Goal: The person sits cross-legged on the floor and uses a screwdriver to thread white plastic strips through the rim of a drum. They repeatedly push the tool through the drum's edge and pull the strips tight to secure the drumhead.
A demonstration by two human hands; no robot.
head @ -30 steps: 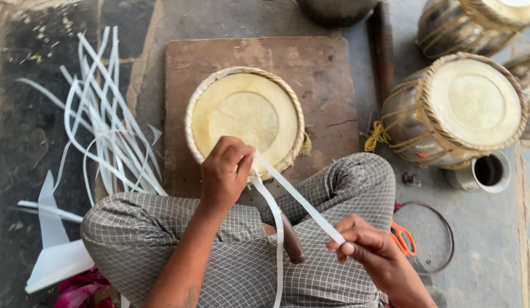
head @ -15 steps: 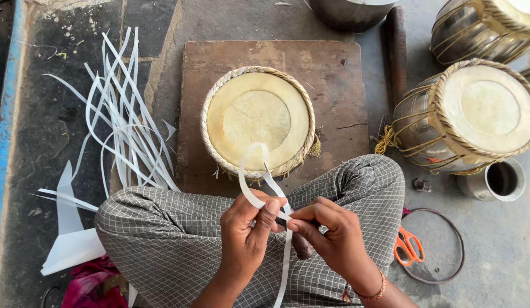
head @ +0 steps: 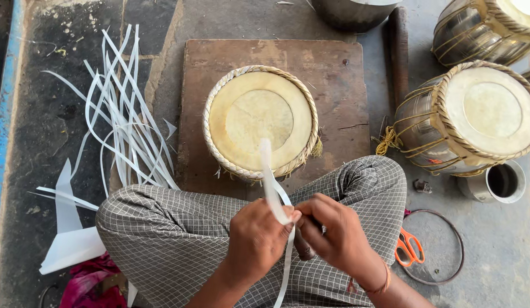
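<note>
Floor (head: pixel 36 131): dark, worn stone or concrete with a blue edge at far left; we sit on it cross-legged in checked cloth. Wooden board (head: pixel 333 74), upper centre: brown, scuffed, bearing a small drum (head: pixel 259 122) with pale skin head and plaited rim. White strip (head: pixel 273 194), lower centre: we pinch it in our left hand (head: pixel 254 242), fingers closed on it, and our right hand (head: pixel 336 236) grips it just beside; one end rises over the drum, the other hangs past our lap. Loose white strips (head: pixel 119 122), left. Larger laced drum (head: pixel 470 117), right, lying on its side. Metal cup (head: pixel 499 182) beneath it. Orange scissors (head: pixel 410 248) and wire ring (head: pixel 442 251), lower right.
</note>
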